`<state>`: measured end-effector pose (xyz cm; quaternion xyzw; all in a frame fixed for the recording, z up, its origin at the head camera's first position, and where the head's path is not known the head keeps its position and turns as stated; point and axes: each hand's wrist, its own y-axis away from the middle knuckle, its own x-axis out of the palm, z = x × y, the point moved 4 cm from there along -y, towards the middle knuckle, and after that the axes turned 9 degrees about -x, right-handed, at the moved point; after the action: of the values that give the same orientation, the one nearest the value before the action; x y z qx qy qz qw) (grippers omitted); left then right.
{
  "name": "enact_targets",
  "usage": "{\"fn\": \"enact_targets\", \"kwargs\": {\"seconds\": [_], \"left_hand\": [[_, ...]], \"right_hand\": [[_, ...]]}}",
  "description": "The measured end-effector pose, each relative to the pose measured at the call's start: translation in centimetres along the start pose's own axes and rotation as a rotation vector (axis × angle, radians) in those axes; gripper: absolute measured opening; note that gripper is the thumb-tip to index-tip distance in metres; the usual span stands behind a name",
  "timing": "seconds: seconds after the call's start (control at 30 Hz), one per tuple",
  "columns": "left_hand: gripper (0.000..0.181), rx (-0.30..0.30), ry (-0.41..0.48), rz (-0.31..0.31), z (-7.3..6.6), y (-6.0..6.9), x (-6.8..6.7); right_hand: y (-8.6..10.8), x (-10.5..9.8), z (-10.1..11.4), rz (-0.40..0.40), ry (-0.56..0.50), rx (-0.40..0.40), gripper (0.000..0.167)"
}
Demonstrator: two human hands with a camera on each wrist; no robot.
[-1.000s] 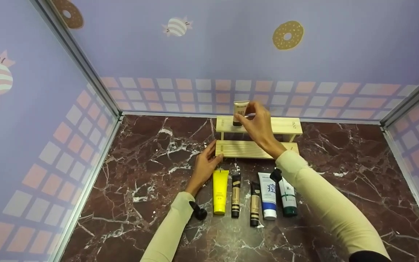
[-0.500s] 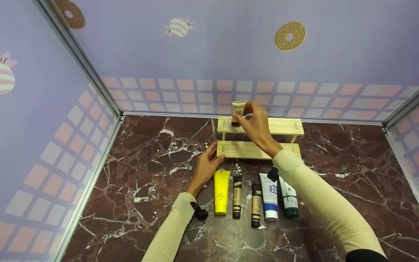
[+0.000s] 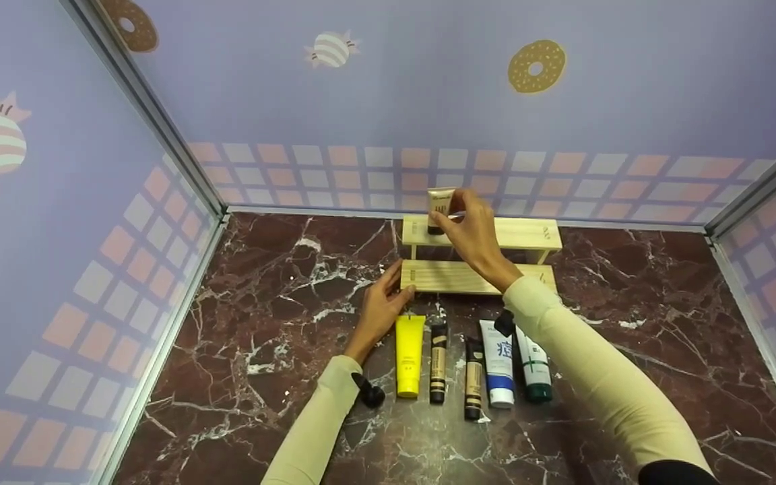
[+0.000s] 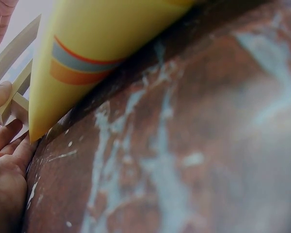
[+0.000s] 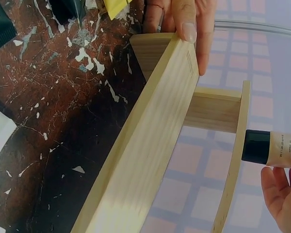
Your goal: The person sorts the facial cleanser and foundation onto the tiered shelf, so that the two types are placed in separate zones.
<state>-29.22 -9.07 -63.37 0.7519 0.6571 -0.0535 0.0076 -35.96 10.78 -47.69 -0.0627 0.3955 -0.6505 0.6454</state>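
Atop the rack [image 3: 529, 232], my right grip [image 3: 474, 232] pinches a beige tube [image 3: 440, 202], cap [image 5: 255, 146] down; my left grip [image 3: 378, 306] clasps the rack's end. Five tubes [image 3: 409, 357] lie on the desk [image 3: 246, 417].

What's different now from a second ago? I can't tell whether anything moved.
Only a little: the right hand has shifted the small tube slightly left along the upper shelf. Nothing was newly taken hold of or let go. The left hand still grips the lower shelf, and the five lying tubes stayed put.
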Motion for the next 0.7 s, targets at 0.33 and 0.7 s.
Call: {"fn": "enact_targets", "kwargs": {"seconds": [0.33,0.7], "left_hand": [[0.073,-0.014,-0.021,-0.005,-0.2,0.2,-0.1],[0.072,-0.01,-0.04,-0.008,-0.2,0.3,-0.1]], "right_hand": [[0.2,-0.2,-0.4,0.043,-0.006,-0.02,0.036],[1.6,-1.6,-0.8,0.043,-0.016,-0.012,0.048]]}}
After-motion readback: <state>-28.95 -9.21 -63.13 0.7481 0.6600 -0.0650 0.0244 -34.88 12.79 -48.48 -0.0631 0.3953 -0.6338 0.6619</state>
